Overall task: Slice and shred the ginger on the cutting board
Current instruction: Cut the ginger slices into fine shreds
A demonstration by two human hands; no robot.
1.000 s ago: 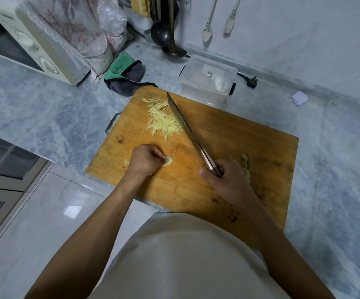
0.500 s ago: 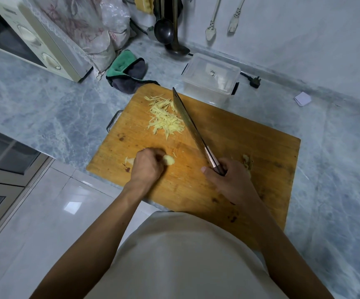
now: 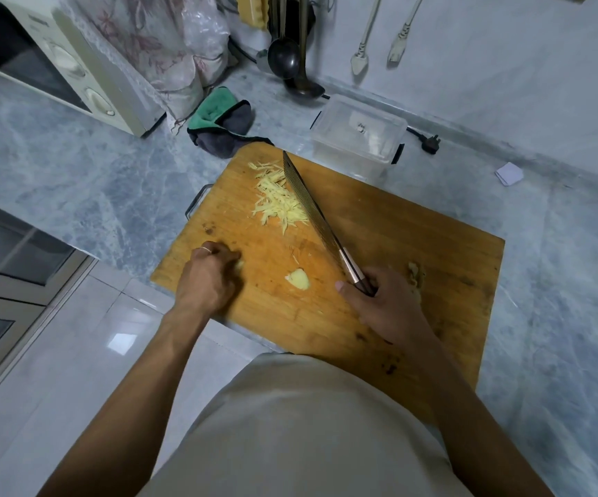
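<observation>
A wooden cutting board (image 3: 416, 245) lies on the marble counter. A pile of ginger shreds (image 3: 279, 200) sits at its far left. A small pale ginger piece (image 3: 298, 278) lies loose near the front middle. My left hand (image 3: 210, 272) rests at the board's left front, fingers curled round another bit of ginger (image 3: 239, 264) that just peeks out. My right hand (image 3: 383, 304) grips the handle of a long knife (image 3: 312, 213), whose blade runs up to the shred pile. Ginger scraps (image 3: 416, 276) lie behind my right hand.
A clear plastic lidded box (image 3: 358, 134) stands just behind the board. A green and grey cloth (image 3: 220, 120) lies at the board's far left corner. A cream microwave (image 3: 71, 66) is at the far left. Ladles hang at the back wall. The counter edge drops to the floor at left.
My left hand has moved left, away from the pale ginger piece, which now lies loose on the board. The knife stays in my right hand, almost unmoved.
</observation>
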